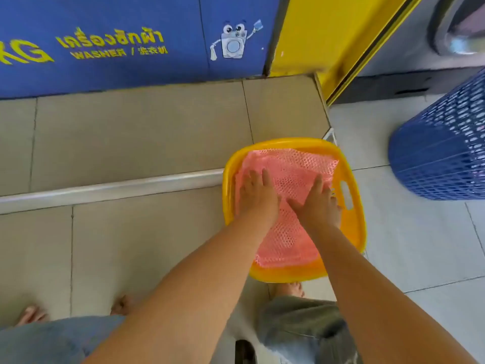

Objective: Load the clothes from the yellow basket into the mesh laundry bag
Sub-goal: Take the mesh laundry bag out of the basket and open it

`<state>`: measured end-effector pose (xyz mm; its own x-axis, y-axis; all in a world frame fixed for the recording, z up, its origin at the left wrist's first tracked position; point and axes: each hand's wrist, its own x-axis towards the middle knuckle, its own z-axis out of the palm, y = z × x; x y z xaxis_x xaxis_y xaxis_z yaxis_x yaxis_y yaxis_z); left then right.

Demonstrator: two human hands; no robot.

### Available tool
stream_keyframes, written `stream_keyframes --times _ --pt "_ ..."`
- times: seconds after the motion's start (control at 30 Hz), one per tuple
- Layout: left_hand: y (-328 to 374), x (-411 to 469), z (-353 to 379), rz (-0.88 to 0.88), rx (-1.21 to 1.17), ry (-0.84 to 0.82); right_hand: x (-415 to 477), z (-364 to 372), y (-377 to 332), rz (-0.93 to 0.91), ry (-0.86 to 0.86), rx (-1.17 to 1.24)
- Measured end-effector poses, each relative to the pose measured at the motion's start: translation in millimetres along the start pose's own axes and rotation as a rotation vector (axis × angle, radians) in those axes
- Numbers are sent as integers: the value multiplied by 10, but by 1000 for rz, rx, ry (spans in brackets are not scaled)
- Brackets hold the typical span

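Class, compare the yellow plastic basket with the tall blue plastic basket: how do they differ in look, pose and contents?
The yellow plastic basket is low and shallow with smooth, solid-looking walls and a handle slot; the tall blue plastic basket is deeper, with lattice walls. The yellow one holds a pink mesh laundry bag under the left hand and right hand; the blue one's contents are hidden. Both stand on the tiled floor.

Both hands, left [258, 195] and right [319, 203], flat on pink mesh bag [286, 240] inside yellow basket [354, 219].
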<state>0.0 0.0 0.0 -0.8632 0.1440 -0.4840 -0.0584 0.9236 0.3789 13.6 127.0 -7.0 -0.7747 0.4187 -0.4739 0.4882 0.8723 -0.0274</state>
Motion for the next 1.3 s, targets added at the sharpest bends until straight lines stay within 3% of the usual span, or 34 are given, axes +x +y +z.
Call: stream_keyframes --times 0.2,0.37,0.57,0.77,1.03,1.13,1.3 --pt "-70 235 273 -67 70 70 287 351 -26 27 25 73" --pt "-137 199 159 122 189 233 398 321 -51 -92 175 9" --pt "-270 -281 -260 222 60 439 -110 -51 -287 -228 391 187" --pt "-764 -878 -859 210 -16 802 -875 -473 -894 -451 557 426" --pt "-1790 -1798 -1387 84 -150 1266 -1947 -583 -1898 -771 509 620" --pt "-2082 -2006 -1397 35 -208 1214 -2154 -459 -2087 -844 449 656" --pt "-2481 -2003 -1193 -88 -279 866 -1985 -16 -2120 -805 230 548"
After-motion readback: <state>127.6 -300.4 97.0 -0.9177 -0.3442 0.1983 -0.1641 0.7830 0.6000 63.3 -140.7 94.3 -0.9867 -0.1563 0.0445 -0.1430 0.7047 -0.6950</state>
